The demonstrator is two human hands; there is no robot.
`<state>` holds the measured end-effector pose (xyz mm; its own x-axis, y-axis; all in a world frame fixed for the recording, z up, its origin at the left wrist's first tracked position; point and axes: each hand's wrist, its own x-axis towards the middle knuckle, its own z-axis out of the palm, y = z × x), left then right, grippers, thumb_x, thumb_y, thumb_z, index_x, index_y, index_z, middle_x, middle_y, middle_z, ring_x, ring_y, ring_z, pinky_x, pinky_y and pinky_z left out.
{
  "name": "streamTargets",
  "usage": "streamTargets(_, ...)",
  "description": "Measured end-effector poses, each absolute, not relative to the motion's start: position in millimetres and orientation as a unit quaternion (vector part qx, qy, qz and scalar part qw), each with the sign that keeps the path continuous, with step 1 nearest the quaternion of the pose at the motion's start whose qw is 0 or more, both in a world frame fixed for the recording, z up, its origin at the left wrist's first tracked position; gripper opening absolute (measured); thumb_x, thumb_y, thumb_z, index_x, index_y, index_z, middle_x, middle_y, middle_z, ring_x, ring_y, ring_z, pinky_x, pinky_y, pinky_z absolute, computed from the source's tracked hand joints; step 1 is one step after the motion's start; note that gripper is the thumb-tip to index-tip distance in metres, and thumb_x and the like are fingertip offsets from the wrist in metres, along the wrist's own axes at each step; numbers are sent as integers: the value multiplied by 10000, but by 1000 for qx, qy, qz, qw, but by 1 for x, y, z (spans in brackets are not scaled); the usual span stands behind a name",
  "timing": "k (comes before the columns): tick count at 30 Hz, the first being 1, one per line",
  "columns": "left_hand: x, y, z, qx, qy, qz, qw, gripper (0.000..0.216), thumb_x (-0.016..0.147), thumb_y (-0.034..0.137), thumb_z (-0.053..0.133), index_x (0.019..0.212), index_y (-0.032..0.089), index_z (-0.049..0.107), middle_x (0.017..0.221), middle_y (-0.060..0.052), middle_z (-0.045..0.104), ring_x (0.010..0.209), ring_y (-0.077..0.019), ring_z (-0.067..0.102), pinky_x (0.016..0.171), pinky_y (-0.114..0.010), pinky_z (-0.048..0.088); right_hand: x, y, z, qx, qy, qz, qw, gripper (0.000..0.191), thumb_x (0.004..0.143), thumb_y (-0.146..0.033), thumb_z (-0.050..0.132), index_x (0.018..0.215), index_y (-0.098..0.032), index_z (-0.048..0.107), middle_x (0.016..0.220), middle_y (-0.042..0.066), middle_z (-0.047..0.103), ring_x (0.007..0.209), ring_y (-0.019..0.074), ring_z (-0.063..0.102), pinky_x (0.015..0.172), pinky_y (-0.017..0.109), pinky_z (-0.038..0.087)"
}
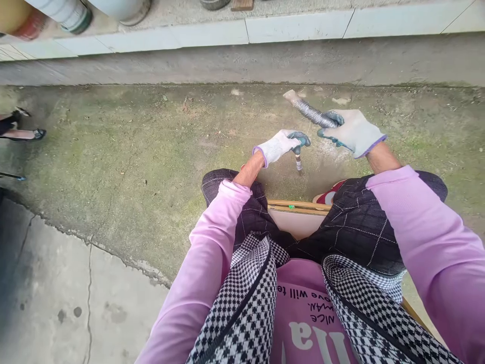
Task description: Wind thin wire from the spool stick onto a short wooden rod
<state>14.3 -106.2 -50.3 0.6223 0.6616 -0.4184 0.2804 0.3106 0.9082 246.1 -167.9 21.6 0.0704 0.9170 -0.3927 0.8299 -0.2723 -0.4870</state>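
I have both hands out in front of me over the mossy concrete floor (151, 151), in white gloves with dark grey-green coated fingers and purple cuffs. In my right hand (354, 132) I hold a wire-wound stick (315, 115): my fingers and thumb are closed around its near end, and the rest slants away from me to the left, clear of the floor. Silvery turns cover most of the length I can see, and the far tip is bare and pale.

My left hand (282, 146) is just beside it, a little lower and apart from the stick. Its fingers are bent and pinching a short rod (298, 163), which points down toward me with pale bands around its lower part; its upper end is hidden in my grip. A thin strand (309, 126) shows between my two hands, too faint for me to follow to its ends.

Below my hands, a wooden frame (297, 205) crosses between my knees, and a red shoe (326, 196) shows by my right knee. Beyond the floor runs a white-tiled ledge (295, 26) with containers (76, 17) at its left.
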Motion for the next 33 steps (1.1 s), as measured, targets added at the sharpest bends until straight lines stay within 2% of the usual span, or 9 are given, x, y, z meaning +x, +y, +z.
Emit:
streamTargets(2,12,-107,-48,584,408,127,690,245,940,-13,704,850,156,856,801,26,784,631,-84,607,749,-262,508,244,-161,16,-744,-610,274,17,103,1124,-243,798,1225,-227,801,1124,150,832,1045,317,722,1044,493,619)
streamTargets(5,4,-104,-50,622,432,112,643,265,976,15,715,833,183,861,766,25,748,658,-118,605,753,-279,501,248,-159,6,-729,-626,262,-93,98,1075,-211,810,1173,-214,816,1071,187,841,1045,352,753,1017,521,581)
streamTargets(11,-10,-100,-54,687,451,81,564,295,965,21,752,768,214,857,700,28,678,707,-158,535,768,-325,458,260,-175,-5,-626,-666,340,-222,167,935,-165,875,865,-266,761,787,44,762,792,271,697,836,434,518)
streamTargets(15,-6,-96,-46,618,435,116,644,274,940,-30,729,791,173,838,764,14,739,741,-133,595,838,-303,519,268,-183,6,-579,-657,462,-139,86,947,-292,904,945,-281,819,721,-41,679,690,213,617,701,357,480)
streamTargets(18,-4,-93,-38,570,405,135,701,266,944,-57,790,794,161,819,841,-24,822,853,-144,701,977,-302,605,270,-184,18,-587,-610,532,-22,254,914,-413,1005,1093,-284,879,777,-33,709,690,207,629,672,342,522)
streamTargets(24,3,-99,-49,543,405,133,724,165,956,10,846,879,156,844,955,-46,895,808,-121,762,953,-299,662,253,-179,28,-665,-529,498,171,232,970,-248,956,1154,-225,817,901,-1,698,741,182,632,680,333,552)
streamTargets(28,5,-103,-61,560,380,106,729,140,923,34,793,905,145,876,928,-68,901,768,-127,781,818,-262,610,249,-167,21,-744,-556,352,115,205,1129,-232,822,1327,-181,829,1059,84,797,854,225,678,825,378,598)
streamTargets(31,3,-100,-56,582,397,101,703,189,911,16,740,893,150,873,891,-54,885,745,-126,758,808,-263,607,253,-158,14,-756,-599,265,-4,259,1156,-223,801,1398,-163,871,1240,205,887,1000,289,704,945,434,539)
streamTargets(33,0,-98,-48,595,426,118,671,208,913,-5,725,864,154,850,860,-30,852,726,-112,709,816,-259,597,256,-156,10,-734,-623,249,-101,244,1130,-215,811,1355,-181,899,1207,214,908,1001,304,715,922,431,507)
